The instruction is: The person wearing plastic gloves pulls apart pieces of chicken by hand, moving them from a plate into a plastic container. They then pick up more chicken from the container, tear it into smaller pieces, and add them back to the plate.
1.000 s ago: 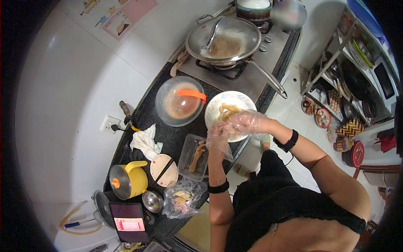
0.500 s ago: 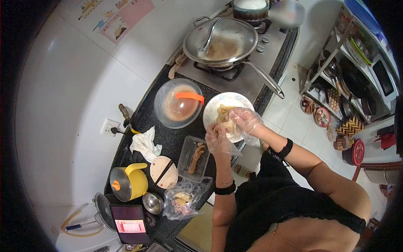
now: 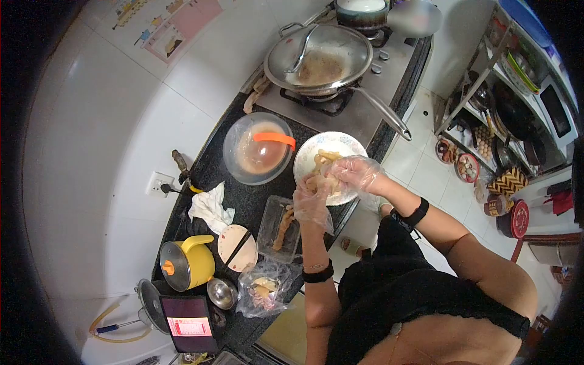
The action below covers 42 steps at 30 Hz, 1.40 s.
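Head view: both hands in clear plastic gloves, meeting over the near edge of the white plate on the dark counter. Left hand fingers curled around a pale strip of food, pinching it at the plate's left rim. Right hand also closed on the same pale food from the other side, fingertips touching the left hand's. More strips lie on the plate just behind the hands. Black band on each wrist. Just left of the left hand: clear tray with brownish pieces inside. Beyond the plate: lidded bowl with an orange handle, touching or nearly touching the plate, can't tell which. Stove behind that carries a steel wok with a spatula lying in it, wok handle pointing toward the plate's right. Near end of counter: white rag, yellow pot, plastic bag with scraps, tablet with screen lit.
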Available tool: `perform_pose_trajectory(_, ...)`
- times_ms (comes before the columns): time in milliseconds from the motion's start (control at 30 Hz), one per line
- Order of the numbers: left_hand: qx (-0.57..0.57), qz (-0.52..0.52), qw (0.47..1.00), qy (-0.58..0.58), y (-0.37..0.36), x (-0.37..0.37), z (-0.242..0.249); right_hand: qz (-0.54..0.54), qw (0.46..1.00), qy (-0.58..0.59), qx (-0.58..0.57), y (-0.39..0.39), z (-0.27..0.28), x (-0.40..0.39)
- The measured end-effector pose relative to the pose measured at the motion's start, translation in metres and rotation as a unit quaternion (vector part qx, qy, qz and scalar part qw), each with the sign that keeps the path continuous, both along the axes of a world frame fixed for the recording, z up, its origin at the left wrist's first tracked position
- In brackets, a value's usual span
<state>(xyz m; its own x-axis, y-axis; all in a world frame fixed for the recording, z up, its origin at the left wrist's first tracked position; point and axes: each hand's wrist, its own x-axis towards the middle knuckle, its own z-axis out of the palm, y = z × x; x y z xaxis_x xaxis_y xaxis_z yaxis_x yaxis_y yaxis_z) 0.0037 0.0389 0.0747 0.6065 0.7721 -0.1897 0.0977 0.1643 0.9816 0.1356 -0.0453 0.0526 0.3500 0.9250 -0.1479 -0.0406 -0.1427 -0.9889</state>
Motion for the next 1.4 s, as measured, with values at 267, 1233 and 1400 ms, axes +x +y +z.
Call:
perform_pose_trajectory(267, 0.354, -0.058, 0.931, 0.064, 0.009, -0.002, -0.018, 0.128, 0.945, -0.297, -0.038, -0.001, 0.024, 0.011)
perform_pose_trajectory(1233, 0.356, 0.023, 0.921, 0.157, -0.002, 0.003, -0.018, 0.030, 0.943, -0.321, 0.085, 0.008, 0.014, 0.000)
perform_pose_trajectory(1400, 0.438, 0.001, 0.885, 0.157, 0.002, 0.001, -0.010, 0.131, 0.909, -0.392, 0.057, 0.003, 0.039, -0.002)
